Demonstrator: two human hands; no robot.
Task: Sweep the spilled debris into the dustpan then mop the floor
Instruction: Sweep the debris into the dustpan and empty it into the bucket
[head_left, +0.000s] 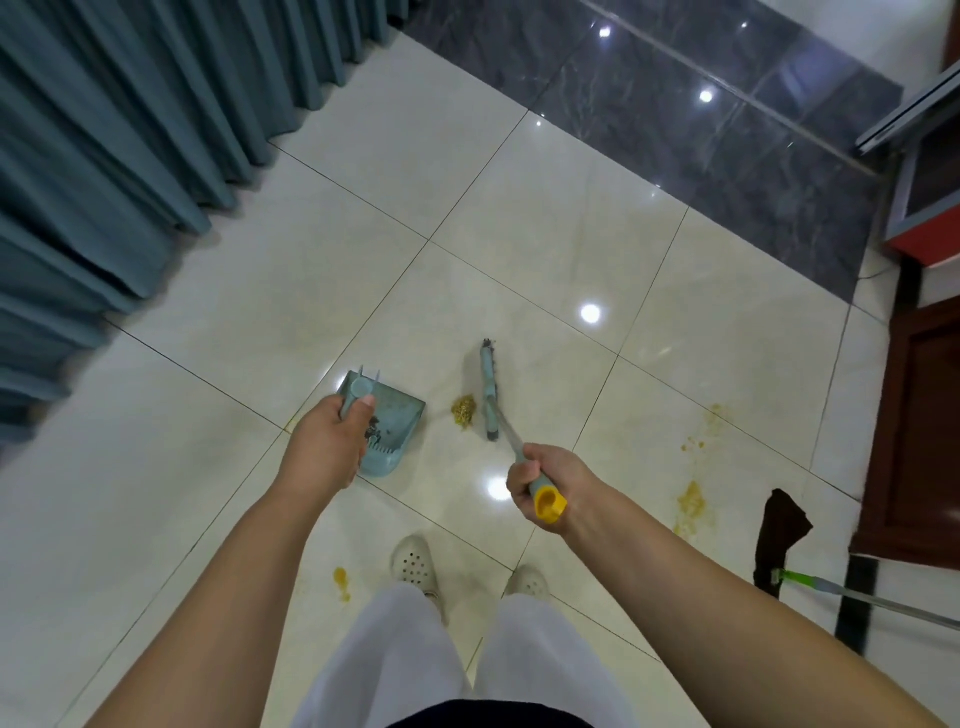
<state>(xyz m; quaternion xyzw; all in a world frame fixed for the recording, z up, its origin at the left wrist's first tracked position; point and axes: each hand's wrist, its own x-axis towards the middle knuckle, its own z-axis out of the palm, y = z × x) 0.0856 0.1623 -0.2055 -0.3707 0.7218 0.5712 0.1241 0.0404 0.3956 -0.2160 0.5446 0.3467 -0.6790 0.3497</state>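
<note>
My left hand (324, 441) grips the upright handle of a pale blue dustpan (396, 415) that stands on the cream tiles, its mouth facing right. My right hand (545, 488) grips the broom handle near its yellow end cap (549, 504). The blue broom head (489, 392) rests on the floor to the right of a small pile of yellowish debris (464, 410), which lies between broom and dustpan. Yellow stains (691, 506) mark the tiles at the right, and another yellow spot (341, 582) lies beside my left foot.
Teal curtains (130, 156) hang along the left. Dark marble tiles (701, 145) cover the far floor. Brown wooden furniture (919, 426) stands at the right, with a mop (779, 535) and its green-and-metal handle lying on the floor in front of it. My feet in white clogs (413, 561) stand below.
</note>
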